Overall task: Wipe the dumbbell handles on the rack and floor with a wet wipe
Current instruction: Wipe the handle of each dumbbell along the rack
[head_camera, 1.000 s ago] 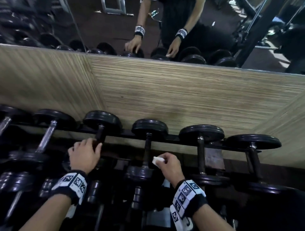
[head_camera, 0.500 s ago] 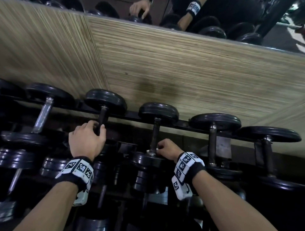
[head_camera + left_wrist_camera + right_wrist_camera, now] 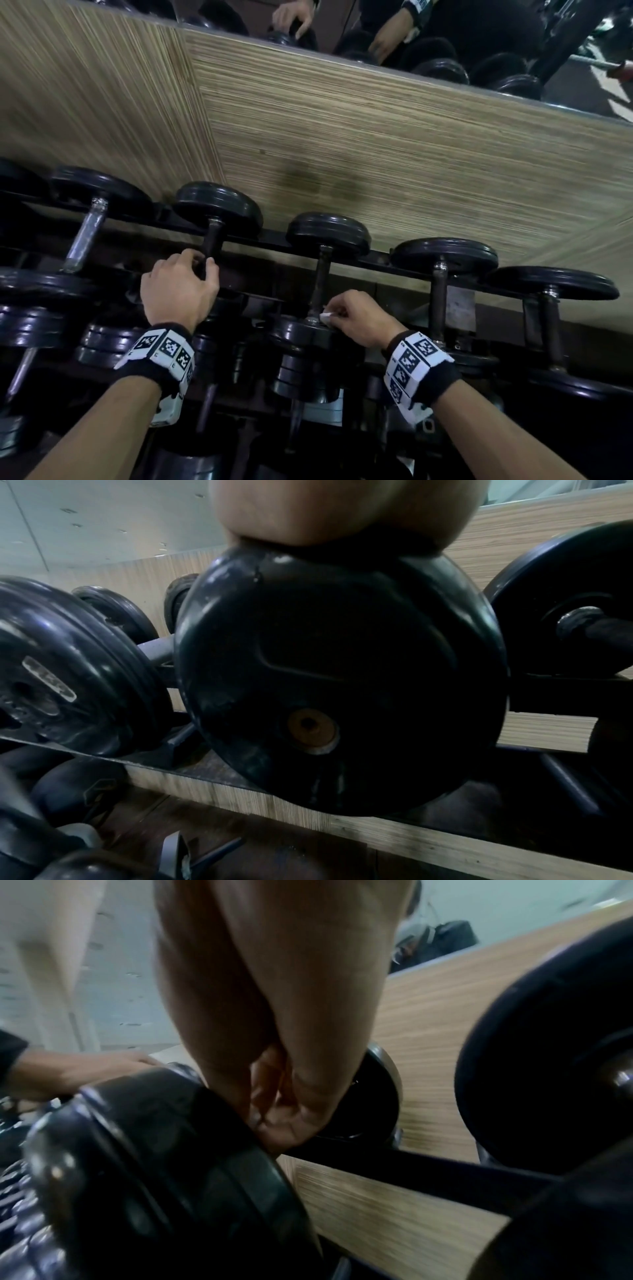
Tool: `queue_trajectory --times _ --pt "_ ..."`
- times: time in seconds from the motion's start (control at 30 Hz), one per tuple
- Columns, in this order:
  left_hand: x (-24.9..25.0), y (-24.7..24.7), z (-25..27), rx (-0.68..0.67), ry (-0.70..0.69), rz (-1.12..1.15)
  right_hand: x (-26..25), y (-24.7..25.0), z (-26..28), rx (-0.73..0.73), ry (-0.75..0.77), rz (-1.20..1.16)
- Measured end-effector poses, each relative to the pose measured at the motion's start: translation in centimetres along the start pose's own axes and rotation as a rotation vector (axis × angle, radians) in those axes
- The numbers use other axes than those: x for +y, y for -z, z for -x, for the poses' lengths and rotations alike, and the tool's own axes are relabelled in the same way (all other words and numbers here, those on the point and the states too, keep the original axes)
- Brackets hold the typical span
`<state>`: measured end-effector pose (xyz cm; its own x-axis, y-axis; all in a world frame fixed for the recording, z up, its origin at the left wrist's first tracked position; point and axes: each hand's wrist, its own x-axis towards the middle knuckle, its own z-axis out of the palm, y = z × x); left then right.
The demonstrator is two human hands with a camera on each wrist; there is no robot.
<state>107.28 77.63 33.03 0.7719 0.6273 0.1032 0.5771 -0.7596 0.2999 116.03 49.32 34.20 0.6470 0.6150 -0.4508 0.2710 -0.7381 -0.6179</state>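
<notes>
Black dumbbells lie in a row on the rack's top tier [image 3: 380,257] against a wood-grain wall. My left hand [image 3: 181,291] grips the dark handle [image 3: 210,245] of the dumbbell left of centre. My right hand [image 3: 356,320] pinches a small white wet wipe [image 3: 325,316] against the lower end of the centre dumbbell's handle [image 3: 320,274], just above its near plate [image 3: 305,334]. In the left wrist view that hand's heel [image 3: 325,512] sits over a black plate [image 3: 342,683]. The right wrist view shows curled fingers [image 3: 274,1110] tucked behind a plate [image 3: 154,1164].
Two more dumbbells [image 3: 442,270] [image 3: 551,301] rest to the right and a chrome-handled one [image 3: 85,236] to the left. Lower tiers hold further dark weights [image 3: 301,377]. A mirror [image 3: 445,34] above the wood panel reflects both hands.
My right hand has come down from beside the centre handle to its base with the wipe. The view has tilted down toward the rack. The left hand keeps its hold.
</notes>
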Motion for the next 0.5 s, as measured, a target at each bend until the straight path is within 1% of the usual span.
queue_trajectory --times 0.1,0.17,0.23,0.3,0.4,0.43,0.5 --pt "0.1 0.2 0.1 0.003 0.020 -0.011 -1.6 0.2 0.0 0.081 0.213 -0.008" --pt "0.2 0.2 0.1 -0.006 0.022 -0.012 -2.4 0.0 -0.8 0.058 0.240 0.065" --pt "0.2 0.2 0.1 -0.006 0.022 -0.007 -2.5 -0.1 -1.5 -0.036 0.196 0.150" --pt "0.2 0.3 0.1 -0.007 0.021 -0.001 -2.0 0.1 -1.3 -0.075 0.158 0.105" --pt "0.3 0.3 0.1 -0.011 0.028 0.000 -1.1 0.3 -0.2 -0.043 0.120 0.069" --pt "0.3 0.3 0.1 -0.011 0.028 -0.001 -0.7 0.2 0.1 -0.030 0.086 0.069" --pt "0.3 0.4 0.1 -0.005 0.029 0.000 0.2 -0.1 0.4 0.006 -0.037 0.087"
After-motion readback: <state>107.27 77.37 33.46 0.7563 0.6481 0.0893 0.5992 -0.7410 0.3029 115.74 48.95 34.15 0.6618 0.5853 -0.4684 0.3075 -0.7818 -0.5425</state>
